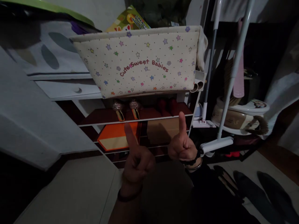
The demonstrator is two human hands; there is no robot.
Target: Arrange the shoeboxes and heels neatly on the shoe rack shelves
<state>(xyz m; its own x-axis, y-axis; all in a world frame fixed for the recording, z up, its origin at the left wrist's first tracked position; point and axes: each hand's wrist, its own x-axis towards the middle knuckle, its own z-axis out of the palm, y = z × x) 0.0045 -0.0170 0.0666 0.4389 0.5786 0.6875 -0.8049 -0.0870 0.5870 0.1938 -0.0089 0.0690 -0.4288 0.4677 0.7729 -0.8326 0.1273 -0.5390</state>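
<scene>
My left hand (138,163) is raised in front of the shelves, index finger stretched up and the other fingers curled in, holding nothing. To its right my right hand (183,148) makes the same pointing shape, also with nothing in it. Dark bands circle both wrists. Behind my left fingertip is an orange box (113,137) with a pale front. A brown cardboard box (158,130) lies behind and between the hands. On the shelf above, a pair of glittery heeled shoes (135,109) stands beside dark red shoes (164,106). Neither hand appears to touch any of these.
A cream fabric basket (142,67) with stars and lettering stands on top, holding a green-yellow packet (130,20). Right are a long-handled roller (217,144), a flat mop (204,123) and a lidded tan container (235,116). Dark shoes (257,193) lie on the floor.
</scene>
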